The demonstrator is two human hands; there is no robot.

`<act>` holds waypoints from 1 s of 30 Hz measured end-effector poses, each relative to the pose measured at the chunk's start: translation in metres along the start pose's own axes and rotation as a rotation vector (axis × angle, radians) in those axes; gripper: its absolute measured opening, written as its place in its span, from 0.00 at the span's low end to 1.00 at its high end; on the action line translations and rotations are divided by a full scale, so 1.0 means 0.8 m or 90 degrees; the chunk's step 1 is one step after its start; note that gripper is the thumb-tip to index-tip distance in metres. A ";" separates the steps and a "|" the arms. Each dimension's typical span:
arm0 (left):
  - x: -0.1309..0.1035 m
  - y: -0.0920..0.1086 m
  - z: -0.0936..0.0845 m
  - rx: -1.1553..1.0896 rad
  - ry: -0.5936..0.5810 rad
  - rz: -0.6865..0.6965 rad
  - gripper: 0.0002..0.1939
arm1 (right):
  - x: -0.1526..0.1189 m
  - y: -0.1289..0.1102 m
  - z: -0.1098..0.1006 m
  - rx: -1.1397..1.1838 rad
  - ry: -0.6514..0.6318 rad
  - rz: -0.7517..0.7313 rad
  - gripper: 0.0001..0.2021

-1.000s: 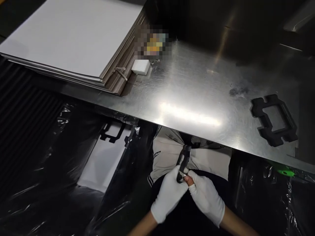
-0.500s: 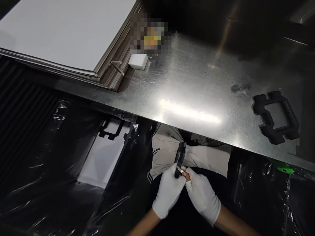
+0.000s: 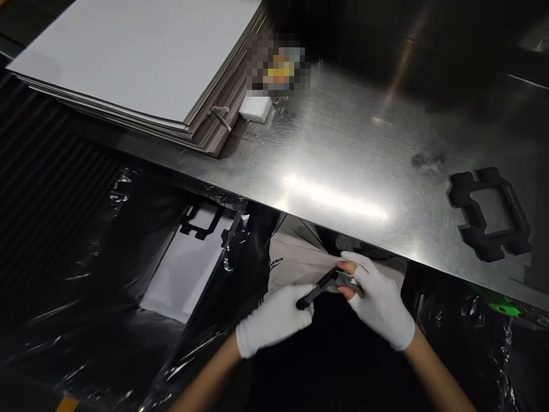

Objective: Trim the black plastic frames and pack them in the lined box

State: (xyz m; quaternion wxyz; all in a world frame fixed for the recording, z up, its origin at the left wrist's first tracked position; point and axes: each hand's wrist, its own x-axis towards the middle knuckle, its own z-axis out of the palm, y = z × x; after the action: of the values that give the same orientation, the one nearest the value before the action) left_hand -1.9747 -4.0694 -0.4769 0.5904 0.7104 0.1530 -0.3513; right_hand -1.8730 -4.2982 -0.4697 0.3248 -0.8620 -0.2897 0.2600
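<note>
Both gloved hands have spread apart: the left hand (image 3: pixel 278 317) is closed on the near-left end of the black notched piece (image 3: pixel 319 287); the right hand (image 3: pixel 381 306) has thumb and finger parted around its far-right end and a blurred grey piece (image 3: pixel 349 280), grip unclear.

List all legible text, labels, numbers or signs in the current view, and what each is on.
No text reads with certainty.
Light cloth at the lap: dark lettering, too small to read fully; perhaps starts "KA".
Pixelated patch by the sheet stack: blurred out, unreadable.
Black piece in the left hand: no marking readable.
White block, black frame: none visible.
</note>
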 end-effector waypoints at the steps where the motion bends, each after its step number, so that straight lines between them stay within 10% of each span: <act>1: -0.001 0.001 -0.015 0.018 -0.045 0.013 0.07 | 0.013 0.002 -0.004 -0.020 -0.063 -0.029 0.14; 3: -0.006 0.003 -0.039 0.040 -0.023 0.059 0.09 | 0.035 0.005 -0.008 -0.027 -0.151 -0.038 0.11; 7: -0.028 -0.001 -0.049 0.012 0.343 0.101 0.19 | 0.050 0.007 0.000 0.079 -0.054 0.091 0.07; 12: -0.023 -0.001 0.008 -0.233 0.200 -0.008 0.26 | 0.037 -0.019 0.036 0.222 0.031 0.182 0.07; 17: 0.009 0.009 0.036 -0.538 0.289 0.040 0.31 | 0.008 -0.044 0.047 0.317 -0.065 0.092 0.18; 21: 0.010 -0.003 0.028 -0.279 0.248 -0.011 0.29 | -0.012 -0.024 0.021 0.293 -0.044 0.120 0.19; 24: 0.004 -0.013 0.033 -0.030 0.240 -0.058 0.11 | -0.021 -0.007 0.013 0.262 -0.171 0.133 0.20; 30: -0.004 -0.021 0.064 0.252 0.233 -0.031 0.12 | -0.031 -0.008 0.049 0.086 -0.260 0.142 0.23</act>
State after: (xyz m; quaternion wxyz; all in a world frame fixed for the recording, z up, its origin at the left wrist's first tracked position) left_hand -2.0037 -4.1128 -0.4899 0.3939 0.8597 0.2029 -0.2542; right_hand -1.9172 -4.2944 -0.4844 0.2853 -0.7944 -0.2345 0.4822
